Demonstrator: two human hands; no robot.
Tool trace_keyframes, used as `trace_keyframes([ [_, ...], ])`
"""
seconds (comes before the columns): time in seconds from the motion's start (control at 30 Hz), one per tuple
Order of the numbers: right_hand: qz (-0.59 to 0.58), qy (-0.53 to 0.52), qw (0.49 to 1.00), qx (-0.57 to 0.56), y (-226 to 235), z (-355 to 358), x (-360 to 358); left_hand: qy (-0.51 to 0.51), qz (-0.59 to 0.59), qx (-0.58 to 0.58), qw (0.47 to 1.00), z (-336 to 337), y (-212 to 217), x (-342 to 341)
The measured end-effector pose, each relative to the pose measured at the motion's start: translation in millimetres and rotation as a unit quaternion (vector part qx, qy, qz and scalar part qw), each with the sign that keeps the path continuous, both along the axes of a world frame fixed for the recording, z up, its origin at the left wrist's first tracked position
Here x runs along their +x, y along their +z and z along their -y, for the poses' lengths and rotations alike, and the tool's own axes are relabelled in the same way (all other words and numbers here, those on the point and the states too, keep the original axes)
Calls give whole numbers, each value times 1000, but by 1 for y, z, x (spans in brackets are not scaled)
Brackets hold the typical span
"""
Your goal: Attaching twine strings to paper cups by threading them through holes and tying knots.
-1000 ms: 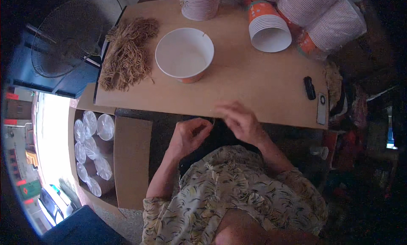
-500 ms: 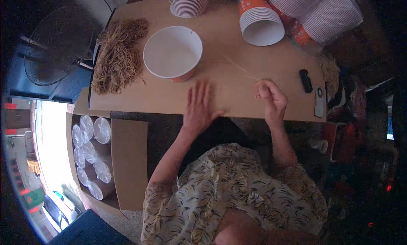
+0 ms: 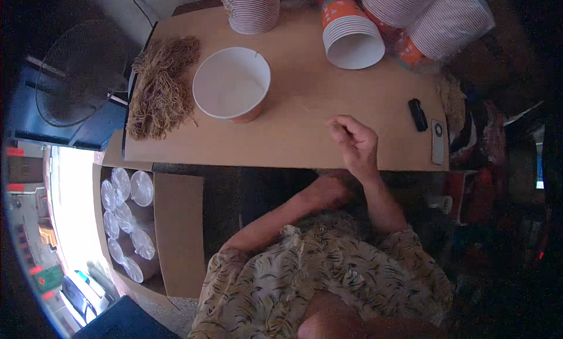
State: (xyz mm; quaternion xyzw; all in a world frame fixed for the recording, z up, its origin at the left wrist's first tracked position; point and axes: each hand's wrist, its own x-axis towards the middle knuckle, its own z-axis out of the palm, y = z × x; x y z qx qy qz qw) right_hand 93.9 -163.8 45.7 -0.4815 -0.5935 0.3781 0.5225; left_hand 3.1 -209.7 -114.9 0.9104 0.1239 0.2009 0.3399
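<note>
My right hand (image 3: 356,144) is raised over the front edge of the table, its fingers closed in a pinch. A thin pale strand, very faint now, seems to run from the fingertips toward the upper left. My left hand (image 3: 339,186) is low in front of the table edge, beside the right wrist; its fingers are dark and blurred. A white paper bucket (image 3: 231,84) with an orange outside stands upright left of my hands, a short bit of string at its far rim. Left of it lies a bundle of brown twine (image 3: 164,87).
Nested paper buckets stand in a tall stack (image 3: 251,10); another orange stack (image 3: 355,43) lies tipped, beside plastic-wrapped stacks (image 3: 448,25). A black clip-like object (image 3: 418,115) and a pale flat object (image 3: 437,141) lie right. An open carton (image 3: 179,233) holds plastic-wrapped round items.
My left hand has left the tabletop beside the bucket and moved right and down, toward my right wrist. The right hand has shifted slightly left. The strand shows less. The view has tilted slightly.
</note>
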Motion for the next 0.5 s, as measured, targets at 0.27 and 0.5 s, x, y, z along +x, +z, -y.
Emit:
trace_keyframes([
  [0.27, 100, 42, 994, 32, 8, -7, -16, 319, 295, -444, 784, -50, 125, -110],
  [0.5, 154, 79, 981, 86, 6, -3, -33, 359, 372, -463, 720, -50, 140, -125],
])
